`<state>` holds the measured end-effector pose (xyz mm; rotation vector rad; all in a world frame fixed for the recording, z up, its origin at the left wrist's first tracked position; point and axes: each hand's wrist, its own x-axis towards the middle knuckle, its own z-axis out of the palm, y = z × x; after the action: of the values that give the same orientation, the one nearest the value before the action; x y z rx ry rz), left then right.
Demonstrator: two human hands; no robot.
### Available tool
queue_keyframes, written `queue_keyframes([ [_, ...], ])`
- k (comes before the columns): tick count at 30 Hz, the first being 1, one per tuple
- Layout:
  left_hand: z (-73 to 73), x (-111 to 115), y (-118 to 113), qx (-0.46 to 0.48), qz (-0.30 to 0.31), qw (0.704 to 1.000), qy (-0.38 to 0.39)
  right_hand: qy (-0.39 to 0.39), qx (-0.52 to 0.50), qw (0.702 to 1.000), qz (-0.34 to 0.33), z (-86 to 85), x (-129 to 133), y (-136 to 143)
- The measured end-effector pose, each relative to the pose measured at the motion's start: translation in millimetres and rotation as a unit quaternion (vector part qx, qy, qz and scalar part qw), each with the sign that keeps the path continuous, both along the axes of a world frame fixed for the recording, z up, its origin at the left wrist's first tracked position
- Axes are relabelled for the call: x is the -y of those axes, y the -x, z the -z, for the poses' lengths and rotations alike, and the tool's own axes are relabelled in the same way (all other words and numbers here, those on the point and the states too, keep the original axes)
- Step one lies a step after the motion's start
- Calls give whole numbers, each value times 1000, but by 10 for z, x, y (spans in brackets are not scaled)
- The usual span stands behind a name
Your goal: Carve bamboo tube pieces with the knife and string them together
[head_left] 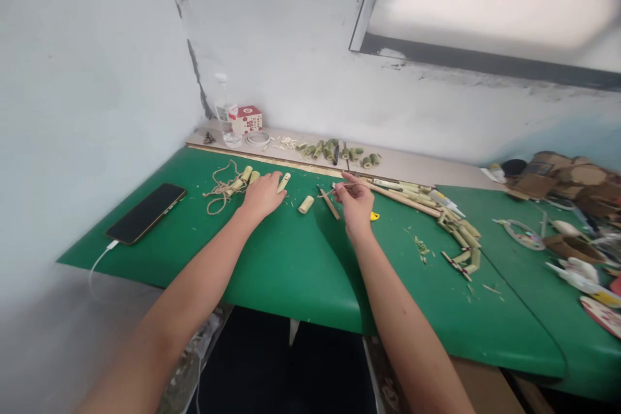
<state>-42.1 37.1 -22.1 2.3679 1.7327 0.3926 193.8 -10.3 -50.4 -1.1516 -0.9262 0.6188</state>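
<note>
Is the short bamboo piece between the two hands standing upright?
No, the short bamboo piece lies on its side on the green surface, between the left hand and the right hand.

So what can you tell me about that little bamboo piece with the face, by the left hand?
The bamboo piece is a short, slim, pale yellow-green cylinder. Small dark marks near its far end look like a simple face. It slants away from the person over the green tabletop, left of a loose bamboo piece. The left hand has its fingers at its side; whether they grip it or just rest there, I can't tell.
</note>
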Motion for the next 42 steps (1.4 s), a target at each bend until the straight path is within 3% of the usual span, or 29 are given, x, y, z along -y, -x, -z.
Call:
queue_keyframes([
  [8, 25, -11, -23, 39, 23, 999, -22, -11, 12, 1000, 10, 3, 1, 0],
  [13, 32, -17, -44, 119, 86, 988, -44, -29, -5, 998, 48, -21, 8, 5],
  [20, 87, 24, -107, 156, 180, 970, -56, -49, -19, 997, 56, -32, 19, 14],
  [42, 158, 9, -102, 145, 215, 965, -28, -50, -35, 998, 27, -93, 23, 73],
])
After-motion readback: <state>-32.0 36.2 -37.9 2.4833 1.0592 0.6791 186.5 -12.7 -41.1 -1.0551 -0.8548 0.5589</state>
